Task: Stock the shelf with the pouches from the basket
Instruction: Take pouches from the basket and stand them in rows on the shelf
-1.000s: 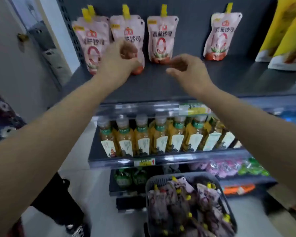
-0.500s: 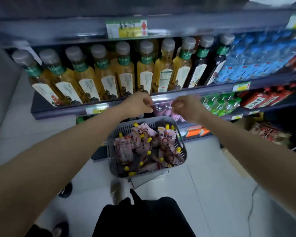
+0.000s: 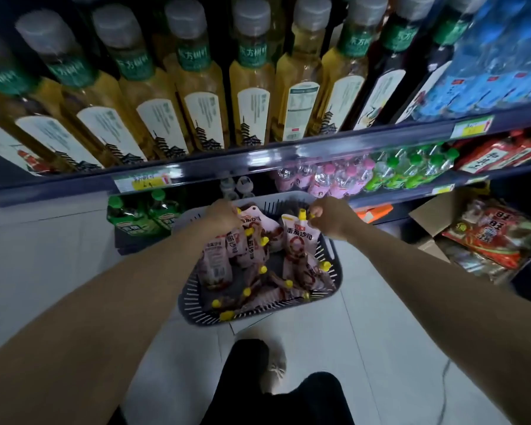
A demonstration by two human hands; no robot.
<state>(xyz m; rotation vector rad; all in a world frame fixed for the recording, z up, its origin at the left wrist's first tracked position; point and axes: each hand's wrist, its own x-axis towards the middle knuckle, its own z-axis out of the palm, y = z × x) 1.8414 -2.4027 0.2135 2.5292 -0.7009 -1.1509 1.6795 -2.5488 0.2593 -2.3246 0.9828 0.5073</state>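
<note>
Both hands are down in the basket [image 3: 193, 305] at the centre of the frame. It sits on the pale floor [image 3: 380, 348] right at the foot of the shelving, which looks like a choice to keep each lift short. The pouches [image 3: 215, 265] lie heaped inside it, pink-and-white with yellow caps poking up at all angles.

The right hand [image 3: 330, 217] has thumb and fingers pinched tight on the yellow cap of the upright pouch [image 3: 299, 240]. That pouch hangs label-forward below the grip. The stiff spout is probably the surest handle on a soft, floppy pack.

The left hand [image 3: 223, 216] is curled over the top edge of a second pouch [image 3: 251, 221] near the far rim. The fingers are closed onto it, though the knuckles hide the fingertips. The two hands are apart, one pouch each, so this reads as a double pick.

Neither pouch has cleared the basket yet, and plenty of stock remains. Across the upper frame runs a shelf edge [image 3: 258, 154] carrying a row of tea bottles [image 3: 252, 87]. Snack packs [image 3: 491, 237] and a cardboard box [image 3: 432, 216] sit at the right edge. The spot these pouches are bound for is not in view.
</note>
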